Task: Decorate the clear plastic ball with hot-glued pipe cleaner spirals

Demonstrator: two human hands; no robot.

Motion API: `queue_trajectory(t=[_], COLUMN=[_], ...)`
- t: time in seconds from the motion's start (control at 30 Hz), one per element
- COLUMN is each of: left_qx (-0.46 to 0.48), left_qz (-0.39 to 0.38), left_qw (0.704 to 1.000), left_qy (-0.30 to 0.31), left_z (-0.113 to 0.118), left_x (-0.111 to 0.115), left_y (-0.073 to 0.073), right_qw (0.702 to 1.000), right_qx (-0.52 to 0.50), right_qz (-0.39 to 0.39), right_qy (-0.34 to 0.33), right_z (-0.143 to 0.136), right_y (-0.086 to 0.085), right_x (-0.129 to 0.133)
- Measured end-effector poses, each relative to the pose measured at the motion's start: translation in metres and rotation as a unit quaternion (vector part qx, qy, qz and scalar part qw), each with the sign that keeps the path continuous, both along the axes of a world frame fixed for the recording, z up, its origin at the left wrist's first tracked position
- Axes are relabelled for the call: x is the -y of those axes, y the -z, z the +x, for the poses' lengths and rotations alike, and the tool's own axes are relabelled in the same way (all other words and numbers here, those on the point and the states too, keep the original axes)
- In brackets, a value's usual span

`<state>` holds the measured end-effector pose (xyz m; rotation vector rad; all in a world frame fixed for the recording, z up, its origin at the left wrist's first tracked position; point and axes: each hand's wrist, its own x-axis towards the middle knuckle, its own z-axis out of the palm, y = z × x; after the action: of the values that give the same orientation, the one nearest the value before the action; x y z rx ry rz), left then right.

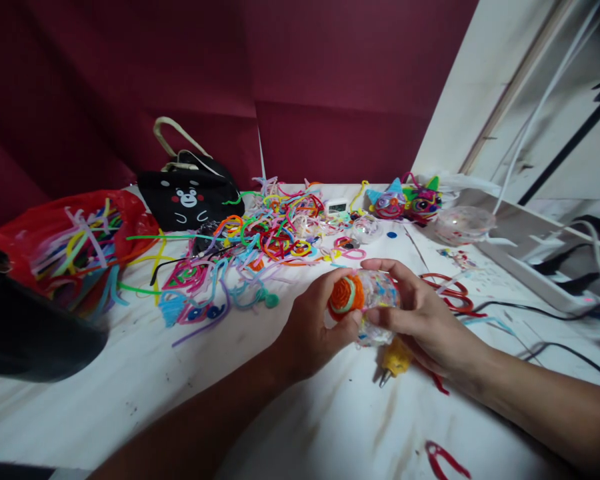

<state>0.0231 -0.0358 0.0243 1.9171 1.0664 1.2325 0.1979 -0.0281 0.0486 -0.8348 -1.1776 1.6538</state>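
Both hands hold a clear plastic ball speckled with colourful bits, above the white table. On its left side sits an orange coil of fuzzy pipe cleaner with a mint-green strand across it. My left hand is closed around the coil's side, thumb below and fingers above. My right hand grips the ball's right side, with thumb and fingers pressed on it. Just below the ball lies a yellow tool with a metal nozzle, seemingly a glue gun, partly hidden by my right hand.
Tangled pipe cleaners cover the table's back middle. At left stand a red bag of pipe cleaners and a black container. Decorated balls, a clear half-shell and a white tray are at right. Red-handled pliers lie in front.
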Motion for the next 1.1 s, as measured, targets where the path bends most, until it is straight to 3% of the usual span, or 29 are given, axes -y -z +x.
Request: queue_trajectory(t=[0.23,0.5,0.77,1.1], left_qx=[-0.014,-0.06,-0.14,-0.121], left_qz=[0.0,-0.022,0.016,0.024], left_qw=[1.0,0.998,0.99,0.992], left_qy=[-0.015,-0.008,-0.024,-0.023], left_z=[0.002,-0.002,-0.005,-0.004], left_x=[0.001,0.001,0.006,0.006], left_y=[-0.001,-0.003,-0.014,-0.017], right_qw=[0.999,1.0,0.999,0.997], right_qx=[0.019,0.02,0.053,0.072], right_qz=[-0.011,-0.005,0.011,0.028], right_qy=[0.03,0.005,0.002,-0.001], right_z=[-0.004,0.002,0.001,0.003], right_y=[-0.003,0.002,0.002,0.003], right_x=[0.004,0.005,0.007,0.008])
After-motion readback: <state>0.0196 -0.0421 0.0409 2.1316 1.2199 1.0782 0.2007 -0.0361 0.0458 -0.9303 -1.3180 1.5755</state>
